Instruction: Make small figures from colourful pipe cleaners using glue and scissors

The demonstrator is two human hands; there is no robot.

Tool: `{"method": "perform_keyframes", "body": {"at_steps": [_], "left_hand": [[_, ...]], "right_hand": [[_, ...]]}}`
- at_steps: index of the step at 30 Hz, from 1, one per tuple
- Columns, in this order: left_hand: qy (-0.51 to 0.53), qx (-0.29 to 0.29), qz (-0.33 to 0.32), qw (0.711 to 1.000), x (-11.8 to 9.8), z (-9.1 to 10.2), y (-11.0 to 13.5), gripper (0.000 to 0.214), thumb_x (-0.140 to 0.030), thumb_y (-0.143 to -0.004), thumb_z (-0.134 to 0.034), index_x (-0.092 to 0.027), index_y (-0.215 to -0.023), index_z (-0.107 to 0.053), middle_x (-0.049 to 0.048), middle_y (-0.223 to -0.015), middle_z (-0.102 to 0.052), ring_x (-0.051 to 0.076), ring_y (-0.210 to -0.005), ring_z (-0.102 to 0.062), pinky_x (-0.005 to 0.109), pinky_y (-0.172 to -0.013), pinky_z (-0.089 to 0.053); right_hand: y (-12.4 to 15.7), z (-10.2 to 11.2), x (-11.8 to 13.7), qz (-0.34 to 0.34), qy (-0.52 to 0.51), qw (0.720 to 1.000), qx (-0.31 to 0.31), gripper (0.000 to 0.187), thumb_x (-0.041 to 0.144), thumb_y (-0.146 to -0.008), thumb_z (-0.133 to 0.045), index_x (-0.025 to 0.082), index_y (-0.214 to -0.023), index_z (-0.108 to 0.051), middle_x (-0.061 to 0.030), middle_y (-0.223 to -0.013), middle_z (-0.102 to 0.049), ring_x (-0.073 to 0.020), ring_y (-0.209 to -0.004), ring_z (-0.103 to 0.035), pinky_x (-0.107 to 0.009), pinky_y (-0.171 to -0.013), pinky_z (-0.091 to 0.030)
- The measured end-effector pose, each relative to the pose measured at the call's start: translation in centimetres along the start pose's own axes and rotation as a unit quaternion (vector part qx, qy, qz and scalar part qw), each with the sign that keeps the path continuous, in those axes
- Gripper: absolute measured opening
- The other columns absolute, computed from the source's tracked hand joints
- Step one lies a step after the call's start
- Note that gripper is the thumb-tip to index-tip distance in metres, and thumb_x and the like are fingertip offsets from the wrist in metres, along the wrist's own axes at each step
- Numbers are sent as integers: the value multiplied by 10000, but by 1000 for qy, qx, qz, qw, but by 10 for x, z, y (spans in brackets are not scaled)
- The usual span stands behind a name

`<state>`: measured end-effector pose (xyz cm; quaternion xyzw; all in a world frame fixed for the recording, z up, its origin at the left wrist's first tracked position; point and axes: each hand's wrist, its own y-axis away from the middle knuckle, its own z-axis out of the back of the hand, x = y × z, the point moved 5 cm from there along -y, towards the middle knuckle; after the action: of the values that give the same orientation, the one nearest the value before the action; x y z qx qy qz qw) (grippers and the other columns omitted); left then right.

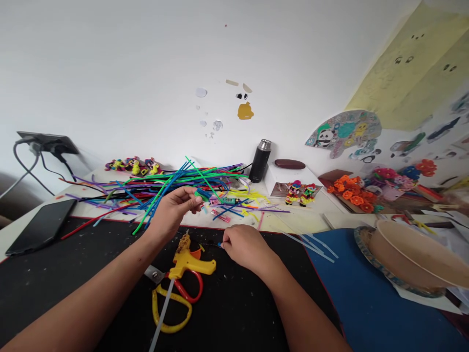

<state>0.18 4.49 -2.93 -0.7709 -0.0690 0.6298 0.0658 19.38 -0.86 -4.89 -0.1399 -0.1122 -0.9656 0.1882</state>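
My left hand [175, 206] is raised over the back of the black mat [73, 274], fingers pinched on a small green pipe-cleaner piece [201, 195]. My right hand [245, 247] rests on the mat, fingers closed on a tiny blue piece [220, 244]. A yellow glue gun [188, 259] lies just in front of both hands, over red-and-yellow scissors [179, 300]. A big heap of coloured pipe cleaners [164, 186] lies beyond the hands.
A black tablet [40, 227] lies at the left edge. A black flask [260, 161] stands at the back. Small craft figures [300, 191], orange flowers [351, 195], a blue mat [370, 303] and a beige bowl [414, 259] are to the right.
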Motion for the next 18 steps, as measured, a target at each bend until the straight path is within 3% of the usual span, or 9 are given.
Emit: {"method": "perform_keyframes", "body": {"at_steps": [10,18], "left_hand": [[-9,9,2,1000,4,-2,1,357,-398,-650,-965,-200,-817,-720,8,-624,-694,170,-563,-615,284,-548,-454],[-18,18,4,1000,4,-2,2,359,-421,-689,-947,-196,-825,-702,-2,-630,-692,156,-574,-600,278,-566,-452]], "right_hand": [[2,-1,6,11,34,999,5,208,196,-964,-610,164,-974,-815,-148,-1020,-822,-309,-963,-767,-352,-763,-492],[1,-1,1,1,9,1000,27,182,203,-955,-626,203,-952,-808,-91,-1039,-830,-266,-981,-761,-315,-732,-441]]}}
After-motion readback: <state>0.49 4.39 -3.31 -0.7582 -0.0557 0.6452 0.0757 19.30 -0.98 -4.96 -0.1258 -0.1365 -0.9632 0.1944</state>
